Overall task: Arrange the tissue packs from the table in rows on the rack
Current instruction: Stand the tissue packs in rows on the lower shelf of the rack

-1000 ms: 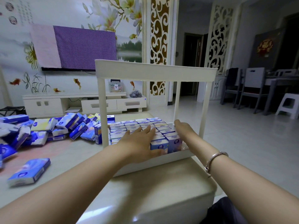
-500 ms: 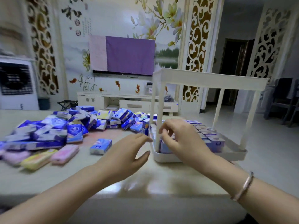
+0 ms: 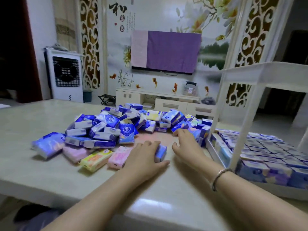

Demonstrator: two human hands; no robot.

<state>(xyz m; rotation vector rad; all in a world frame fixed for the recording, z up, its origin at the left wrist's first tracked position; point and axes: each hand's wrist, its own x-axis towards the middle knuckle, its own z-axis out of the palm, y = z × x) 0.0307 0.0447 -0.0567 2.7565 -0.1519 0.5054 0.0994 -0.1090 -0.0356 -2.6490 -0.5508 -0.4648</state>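
The step in hand is the fetching of more packs from the surface (image 3: 50, 172). The left hand (image 3: 143, 159) lies on a single blue pack (image 3: 160, 153) that sits alone in front of the pile; its fingers curl over the top of the pack and the thumb is stretched along the near side, so I judge it is taking hold of it. The right hand (image 3: 185, 145) reaches further, to the right edge of the pile (image 3: 116, 129); the fingers are bent and the tips touch a blue pack (image 3: 180, 126) there, but I cannot tell if they already pinch it, because the picture is blurred.

The next move, as I judge it, calls for closing each hand firmly on its pack, lifting, and carrying both to the right, under the top board of the white rack (image 3: 240, 140), then setting them in line with the rows.

Now the counting. There are two hands and one rack. The rows on the rack (image 3: 266, 150) already cover the lower tray that I can see; the packs there stand close together in several rows, too many and too blurred for an exact number. The loose pile on the surface holds some dozens of packs, mostly blue and white. In front of it, I can count one pale pink pack (image 3: 75, 153), one yellow pack (image 3: 96, 159) and one stronger pink pack (image 3: 119, 156), lying flat side by side, just left of the left hand. So a large part of the work is not yet done.
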